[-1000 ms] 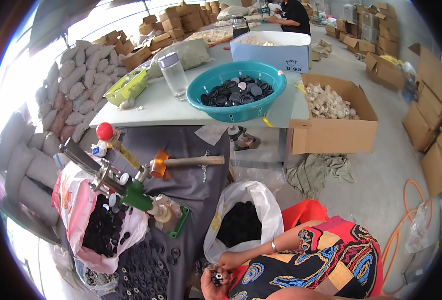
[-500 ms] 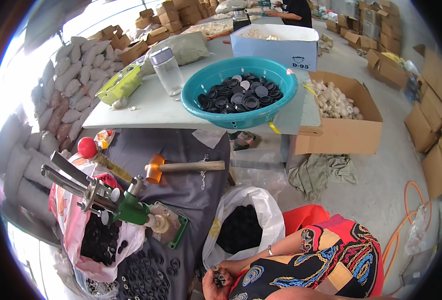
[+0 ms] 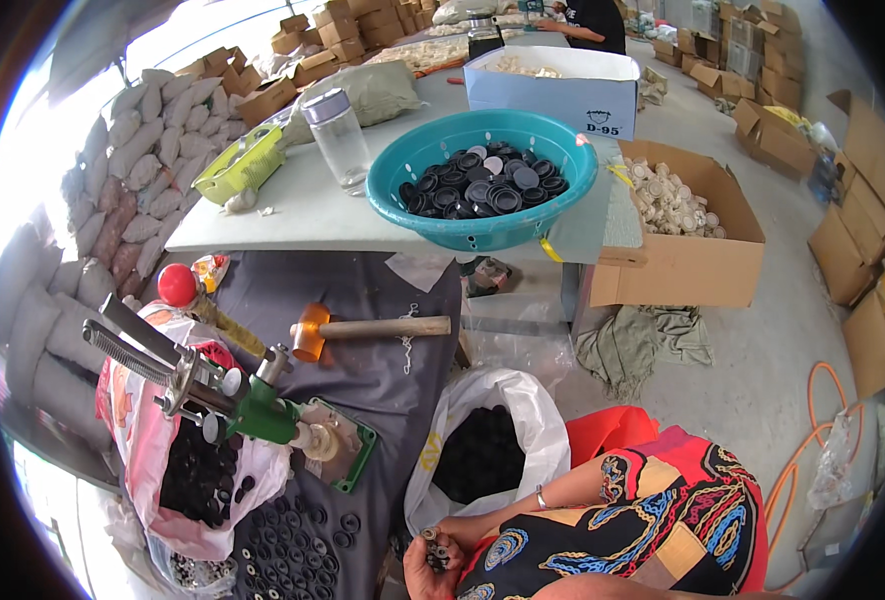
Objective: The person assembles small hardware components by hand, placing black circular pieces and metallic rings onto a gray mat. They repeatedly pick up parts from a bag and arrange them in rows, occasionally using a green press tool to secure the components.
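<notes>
At the lower edge my right hand (image 3: 461,532) comes in from the right, with a bracelet (image 3: 540,498) on its wrist. Its fingers curl against a cluster of small dark grey round pieces (image 3: 437,553). Below them my left hand (image 3: 420,575) is cupped closed around the same pieces, partly cut off by the frame edge. Just above the hands stands a white sack (image 3: 550,430) filled with black pieces (image 3: 481,462). To the left, black ring-shaped caps (image 3: 293,550) lie spread on a dark cloth (image 3: 383,420).
A green hand press (image 3: 268,415) with a red ball knob (image 3: 177,285) stands beside a pink-white bag (image 3: 263,480) of black parts. A mallet (image 3: 383,328) lies behind it. On the table (image 3: 293,235) are a teal basin (image 3: 388,215) of black lids and a jar (image 3: 338,145).
The view has shifted very slightly. Both hands stay in the same place around the small pieces, and nothing else has visibly moved.
</notes>
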Motion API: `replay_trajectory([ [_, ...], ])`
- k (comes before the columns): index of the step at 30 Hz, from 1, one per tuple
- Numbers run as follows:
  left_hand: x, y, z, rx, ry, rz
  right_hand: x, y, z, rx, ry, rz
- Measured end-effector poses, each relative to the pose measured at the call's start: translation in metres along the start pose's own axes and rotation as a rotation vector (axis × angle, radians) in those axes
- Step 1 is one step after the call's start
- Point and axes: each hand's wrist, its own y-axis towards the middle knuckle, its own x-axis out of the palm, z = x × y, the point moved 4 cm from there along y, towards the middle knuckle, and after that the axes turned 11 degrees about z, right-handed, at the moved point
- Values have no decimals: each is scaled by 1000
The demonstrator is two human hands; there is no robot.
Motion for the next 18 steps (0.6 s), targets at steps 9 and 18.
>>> replay_trajectory([
  [9, 0, -4, -1, -2, -24, -1, -6, 9, 12, 55, 37, -51],
  [18, 7, -16, 6, 41, -11, 22, -4, 6, 5, -9, -274, -6],
])
